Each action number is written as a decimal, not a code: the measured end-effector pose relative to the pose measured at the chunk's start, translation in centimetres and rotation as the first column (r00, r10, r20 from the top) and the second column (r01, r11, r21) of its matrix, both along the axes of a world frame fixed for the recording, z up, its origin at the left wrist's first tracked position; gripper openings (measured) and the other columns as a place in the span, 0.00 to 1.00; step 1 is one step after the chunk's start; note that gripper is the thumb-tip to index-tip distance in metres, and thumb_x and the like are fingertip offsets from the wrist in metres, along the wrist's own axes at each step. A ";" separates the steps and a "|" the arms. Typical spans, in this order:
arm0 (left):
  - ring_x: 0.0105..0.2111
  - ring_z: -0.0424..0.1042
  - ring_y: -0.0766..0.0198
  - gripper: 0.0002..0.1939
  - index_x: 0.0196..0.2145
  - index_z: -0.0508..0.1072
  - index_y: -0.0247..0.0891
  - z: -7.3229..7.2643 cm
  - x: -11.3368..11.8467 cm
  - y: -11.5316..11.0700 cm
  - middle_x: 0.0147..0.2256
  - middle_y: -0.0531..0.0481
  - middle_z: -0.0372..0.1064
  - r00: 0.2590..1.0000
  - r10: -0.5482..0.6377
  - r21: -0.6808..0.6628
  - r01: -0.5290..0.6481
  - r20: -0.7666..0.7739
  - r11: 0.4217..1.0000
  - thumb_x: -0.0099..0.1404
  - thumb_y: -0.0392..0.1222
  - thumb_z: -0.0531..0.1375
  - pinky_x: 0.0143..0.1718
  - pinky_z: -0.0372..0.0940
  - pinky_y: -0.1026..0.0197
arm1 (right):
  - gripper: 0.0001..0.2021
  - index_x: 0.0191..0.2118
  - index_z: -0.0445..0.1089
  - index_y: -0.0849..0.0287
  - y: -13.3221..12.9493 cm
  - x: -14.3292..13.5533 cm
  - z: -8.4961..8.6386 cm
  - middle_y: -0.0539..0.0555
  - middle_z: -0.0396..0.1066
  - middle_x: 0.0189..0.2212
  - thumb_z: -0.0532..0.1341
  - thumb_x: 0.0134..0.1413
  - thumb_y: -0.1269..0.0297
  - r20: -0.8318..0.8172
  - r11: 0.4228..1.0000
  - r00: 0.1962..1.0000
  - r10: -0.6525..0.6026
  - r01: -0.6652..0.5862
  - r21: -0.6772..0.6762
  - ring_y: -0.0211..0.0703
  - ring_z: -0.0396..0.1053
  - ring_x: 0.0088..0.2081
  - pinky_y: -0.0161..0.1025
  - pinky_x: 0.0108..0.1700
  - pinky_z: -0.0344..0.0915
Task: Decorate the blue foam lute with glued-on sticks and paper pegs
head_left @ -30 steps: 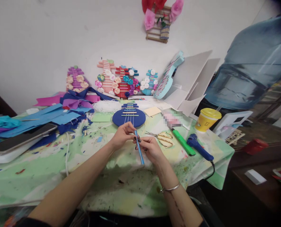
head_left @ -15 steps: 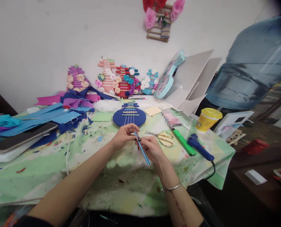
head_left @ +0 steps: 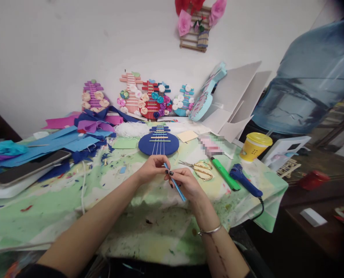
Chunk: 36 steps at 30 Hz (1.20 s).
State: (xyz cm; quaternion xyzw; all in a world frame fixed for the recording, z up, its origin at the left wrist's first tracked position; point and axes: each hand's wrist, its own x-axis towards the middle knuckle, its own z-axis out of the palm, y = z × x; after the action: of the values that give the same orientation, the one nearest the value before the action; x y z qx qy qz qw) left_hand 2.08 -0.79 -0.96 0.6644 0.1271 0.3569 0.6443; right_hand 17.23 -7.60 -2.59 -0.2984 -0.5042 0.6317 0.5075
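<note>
A thin blue strip (head_left: 178, 190) slants between my two hands, its lower end sticking out towards me. My left hand (head_left: 154, 169) pinches its upper end. The fingers of my right hand (head_left: 184, 180) are closed on it just below, the two hands touching or nearly so. Just beyond them lies a dark blue lute-shaped piece (head_left: 158, 146) with pale strings and small crossbars. Gold-handled scissors (head_left: 202, 170) rest to the right of my right hand, beside a green cutter (head_left: 225, 174).
A blue glue gun (head_left: 245, 180) with a black cord and a yellow cup (head_left: 255, 146) stand at the right. Blue paper (head_left: 53, 143) and a phone (head_left: 30, 166) lie at the left. Decorated instrument shapes (head_left: 151, 98) lean on the wall. White string (head_left: 131, 129) is heaped behind.
The strip's lower end has shifted slightly to the right. My fingers have moved a little along it, and my left fingertips sit slightly lower.
</note>
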 end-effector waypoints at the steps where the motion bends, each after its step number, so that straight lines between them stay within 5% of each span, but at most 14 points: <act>1: 0.18 0.67 0.68 0.11 0.27 0.68 0.32 0.0 0.0 0.0 0.21 0.51 0.67 1.000 -0.021 0.003 0.021 0.004 1.000 0.51 0.39 0.66 0.21 0.63 0.65 | 0.13 0.27 0.76 0.65 -0.1 0.0 0.0 0.50 0.65 0.15 0.63 0.45 0.58 -0.003 1.000 1.000 0.013 -0.013 0.002 0.31 0.55 0.18 0.33 0.24 0.46; 12: 0.19 0.64 0.71 0.12 0.23 0.68 0.33 -0.4 0.2 0.0 0.25 0.52 0.63 0.995 -0.056 0.026 0.054 0.079 0.998 0.49 0.42 0.67 0.20 0.58 0.67 | 0.14 0.29 0.74 0.64 0.2 0.1 -0.6 0.48 0.63 0.16 0.63 0.45 0.56 0.001 0.992 0.994 0.112 -0.112 0.062 0.31 0.54 0.18 0.33 0.23 0.46; 36: 0.17 0.65 0.71 0.12 0.28 0.68 0.31 -0.4 0.4 0.1 0.24 0.51 0.69 0.991 0.021 -0.081 -0.010 0.134 0.997 0.48 0.36 0.67 0.20 0.60 0.66 | 0.11 0.30 0.76 0.64 0.1 -0.4 -0.1 0.49 0.65 0.16 0.63 0.47 0.60 -0.107 1.000 0.994 0.007 -0.004 0.027 0.31 0.58 0.20 0.31 0.23 0.48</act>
State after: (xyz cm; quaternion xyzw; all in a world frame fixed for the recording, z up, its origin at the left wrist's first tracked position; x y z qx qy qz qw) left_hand 2.44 -0.67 -1.41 0.6113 0.1028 0.4003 0.6749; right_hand 16.82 -7.55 -2.69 -0.2562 -0.4855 0.6413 0.5360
